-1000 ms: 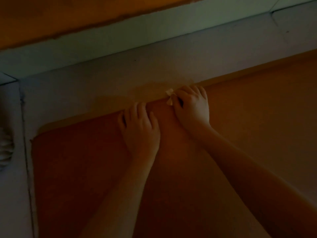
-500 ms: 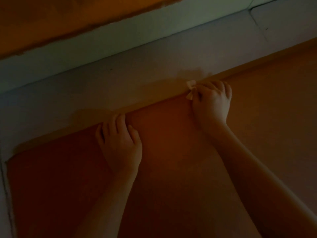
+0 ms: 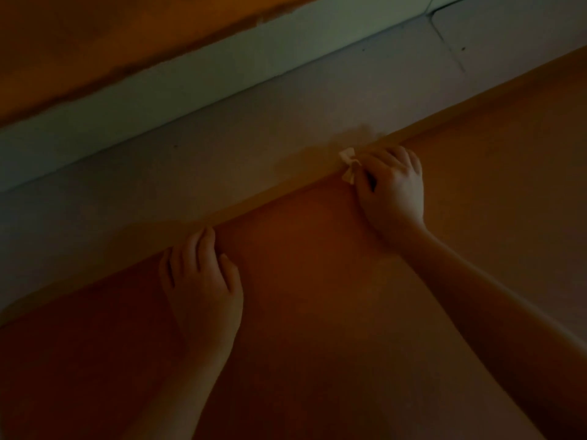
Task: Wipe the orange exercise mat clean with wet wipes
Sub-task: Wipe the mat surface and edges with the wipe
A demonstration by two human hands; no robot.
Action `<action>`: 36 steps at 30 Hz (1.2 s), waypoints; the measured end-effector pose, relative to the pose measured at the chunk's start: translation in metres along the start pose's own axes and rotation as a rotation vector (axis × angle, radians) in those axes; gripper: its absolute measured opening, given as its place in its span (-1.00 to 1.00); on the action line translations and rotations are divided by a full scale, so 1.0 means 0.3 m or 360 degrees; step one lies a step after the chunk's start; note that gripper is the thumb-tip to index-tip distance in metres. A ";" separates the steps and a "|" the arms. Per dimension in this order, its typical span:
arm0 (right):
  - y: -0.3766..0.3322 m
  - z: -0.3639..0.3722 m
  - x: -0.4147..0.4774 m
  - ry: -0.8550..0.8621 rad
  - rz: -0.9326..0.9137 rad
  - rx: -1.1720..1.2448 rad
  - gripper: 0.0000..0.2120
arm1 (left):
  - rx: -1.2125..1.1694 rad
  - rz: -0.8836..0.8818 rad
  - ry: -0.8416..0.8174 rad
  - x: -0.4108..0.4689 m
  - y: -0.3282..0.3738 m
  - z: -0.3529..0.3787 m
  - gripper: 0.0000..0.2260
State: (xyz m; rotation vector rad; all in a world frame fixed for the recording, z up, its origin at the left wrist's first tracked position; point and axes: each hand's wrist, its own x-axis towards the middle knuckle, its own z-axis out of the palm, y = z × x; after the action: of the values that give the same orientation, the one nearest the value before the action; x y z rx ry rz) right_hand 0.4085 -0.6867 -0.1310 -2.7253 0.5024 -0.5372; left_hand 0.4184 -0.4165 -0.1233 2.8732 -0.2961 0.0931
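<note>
Dimly lit floor [image 3: 222,154] borders the mat [image 3: 317,281]; right hand [image 3: 394,192] fingers clamp a half-hidden wipe [image 3: 347,166], left hand [image 3: 200,281] fingers' grip unclear.

Super dim and murky, everything's got an orange-brown cast. Brightest patch is upper right, lower left sinks into shadow. Soft and grainy overall, straight lines bowing near the edges.

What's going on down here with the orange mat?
A person is wiping the orange exercise mat along its far edge. The right hand pinches a small wet wipe against that edge, beside the pale floor. The left hand rests on the mat, its fingers reaching the same edge.
</note>
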 end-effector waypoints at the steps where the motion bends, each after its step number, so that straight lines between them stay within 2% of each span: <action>1: 0.001 -0.001 0.000 -0.0001 -0.0005 0.0015 -0.76 | -0.0015 -0.0027 -0.0012 0.002 0.008 -0.004 -0.62; 3: 0.004 -0.001 0.000 0.0007 -0.0026 0.0032 -0.75 | -0.0125 -0.0057 -0.0027 0.026 0.060 -0.021 -0.63; 7: 0.001 0.000 0.009 0.0045 -0.0031 0.0030 -0.78 | -0.0438 0.0295 -0.0027 0.139 0.304 0.040 -0.65; 10: 0.004 -0.002 0.007 0.0053 -0.0007 0.0015 -0.77 | -0.0339 0.0231 -0.0098 0.180 0.411 0.109 -0.68; 13: -0.005 0.002 0.010 0.0054 0.0008 0.0020 -0.78 | -0.0197 0.0239 -0.0008 0.161 0.400 0.145 -0.74; 18: -0.010 0.001 0.005 0.0048 0.0087 -0.0013 -0.80 | -0.0114 0.0296 -0.0028 0.161 0.406 0.138 -0.77; 25: -0.017 -0.003 0.008 0.0071 0.0125 -0.0022 -0.78 | -0.0111 0.0296 -0.0126 0.167 0.404 0.135 -0.74; 36: -0.015 0.005 0.008 0.0111 0.0131 -0.0028 -0.78 | -0.0160 0.0298 -0.0113 0.170 0.412 0.131 -0.74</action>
State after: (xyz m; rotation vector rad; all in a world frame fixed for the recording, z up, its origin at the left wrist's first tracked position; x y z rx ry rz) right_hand 0.4124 -0.6833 -0.1300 -2.6962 0.6367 -0.6105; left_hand 0.4439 -0.5533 -0.1271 2.7470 -0.5671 0.0097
